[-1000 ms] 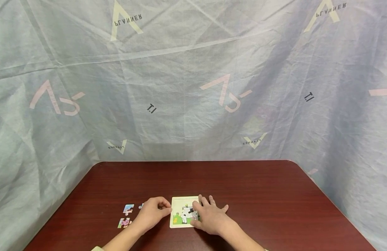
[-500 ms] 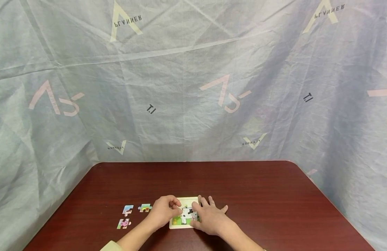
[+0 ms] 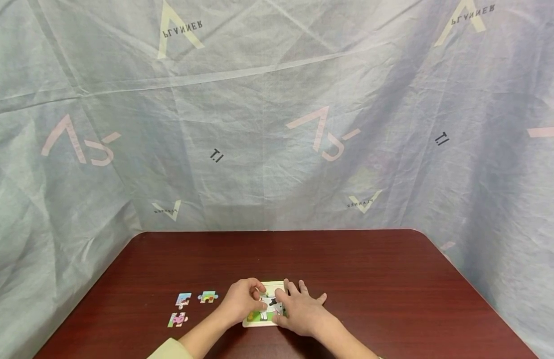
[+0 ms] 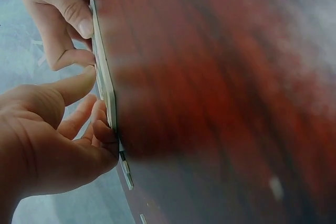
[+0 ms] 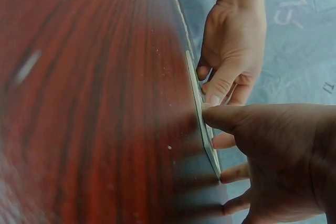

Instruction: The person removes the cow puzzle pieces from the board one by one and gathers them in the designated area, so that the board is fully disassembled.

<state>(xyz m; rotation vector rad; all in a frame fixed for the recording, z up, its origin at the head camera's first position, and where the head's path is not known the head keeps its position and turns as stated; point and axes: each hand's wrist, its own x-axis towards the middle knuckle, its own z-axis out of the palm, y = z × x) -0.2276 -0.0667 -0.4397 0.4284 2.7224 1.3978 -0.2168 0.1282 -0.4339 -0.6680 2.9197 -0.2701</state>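
Note:
A small pale-framed jigsaw board (image 3: pixel 257 326) with a black-and-white cow picture lies near the front of the table. My left hand (image 3: pixel 239 302) is over its left half, thumb and fingers bent and apart, touching the puzzle surface. Nothing shows between them. Spread fingers of my right hand (image 3: pixel 301 310) rest across the board's right part, hiding that side. In the left wrist view, the thumb of the left hand (image 4: pixel 42 135) touches the board (image 4: pixel 106 74) edge-on. The right wrist view has my right hand (image 5: pixel 283 156) resting at the board's near end.
Three loose puzzle pieces lie left of the board: a blue one (image 3: pixel 183 298), a pink-and-green one (image 3: pixel 176 319) and a yellow-green one (image 3: pixel 208 297). They sit on a dark red wooden table (image 3: pixel 371 269). A grey printed cloth (image 3: pixel 268 184) hangs behind the table's far edge.
My left hand has moved right from the board's left edge to over its left half, uncovering the yellow-green piece; its thumb and fingers have parted. The right hand stays in place.

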